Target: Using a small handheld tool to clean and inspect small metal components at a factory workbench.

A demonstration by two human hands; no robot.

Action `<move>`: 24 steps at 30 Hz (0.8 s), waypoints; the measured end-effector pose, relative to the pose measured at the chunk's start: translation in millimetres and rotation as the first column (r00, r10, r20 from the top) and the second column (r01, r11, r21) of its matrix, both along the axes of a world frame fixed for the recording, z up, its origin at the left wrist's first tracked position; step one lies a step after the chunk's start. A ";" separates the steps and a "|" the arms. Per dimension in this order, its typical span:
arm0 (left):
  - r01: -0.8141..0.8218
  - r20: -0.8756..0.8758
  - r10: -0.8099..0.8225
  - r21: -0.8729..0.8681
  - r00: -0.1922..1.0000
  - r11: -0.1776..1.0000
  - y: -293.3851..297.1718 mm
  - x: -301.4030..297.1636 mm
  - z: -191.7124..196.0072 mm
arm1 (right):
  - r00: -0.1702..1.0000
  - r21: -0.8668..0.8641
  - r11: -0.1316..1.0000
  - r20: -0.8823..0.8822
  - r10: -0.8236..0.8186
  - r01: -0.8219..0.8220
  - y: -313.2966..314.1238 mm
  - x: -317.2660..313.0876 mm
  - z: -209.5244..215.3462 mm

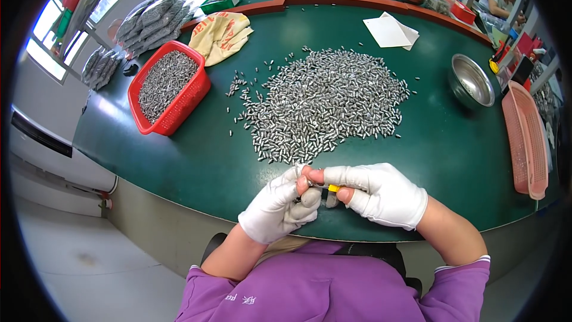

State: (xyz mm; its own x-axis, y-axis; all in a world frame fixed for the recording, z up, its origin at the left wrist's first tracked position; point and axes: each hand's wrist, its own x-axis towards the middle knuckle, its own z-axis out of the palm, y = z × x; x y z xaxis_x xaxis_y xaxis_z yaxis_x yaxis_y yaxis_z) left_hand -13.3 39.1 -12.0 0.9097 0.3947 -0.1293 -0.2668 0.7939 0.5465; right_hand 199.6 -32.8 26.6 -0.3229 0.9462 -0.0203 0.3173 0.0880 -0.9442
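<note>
Right now your left hand (279, 206), in a white cloth glove with the tips cut off, has its fingers (310, 197) closed around one small silver metal cylinder (299, 171) at lower centre of the frame. Your right hand (381, 194) pinches a slim yellow-handled tool (329, 188) against it. My judgement: keep both wrists braced near the green table (196, 161) edge so the piece cannot twist, and work just above the surface so a dropped part stays close.

Further out, the loose heap of silver cylinders (325, 104) lies mid-frame. At left, a red plastic basket (196, 92) is filled with similar parts. At right, the steel bowl (472, 80) looks empty, and the pink tray (525, 140) shows no contents I can make out.
</note>
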 end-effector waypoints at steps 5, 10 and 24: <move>0.014 0.019 -0.013 -0.019 1.000 1.000 0.7 -0.4 -0.8 | 1.000 0.081 0.997 0.022 0.000 -0.002 -0.9 -0.8 -7.3; 0.019 0.002 -0.019 0.011 1.000 1.000 -1.4 0.8 2.3 | 0.935 0.299 0.953 0.351 -0.052 -0.059 0.2 -2.5 -1.3; 0.009 0.008 -0.009 -0.022 1.000 1.000 0.6 1.3 3.9 | 0.998 0.175 0.984 0.029 -0.048 0.042 -1.7 -0.2 3.3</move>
State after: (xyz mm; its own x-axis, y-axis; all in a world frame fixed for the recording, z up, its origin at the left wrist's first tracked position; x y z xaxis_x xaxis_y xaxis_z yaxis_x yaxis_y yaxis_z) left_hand -12.0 39.7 -8.1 0.9142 0.3836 -0.1306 -0.2639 0.8082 0.5265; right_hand 199.4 -34.5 29.9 -0.2817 0.9498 0.1361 0.3549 0.2349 -0.9049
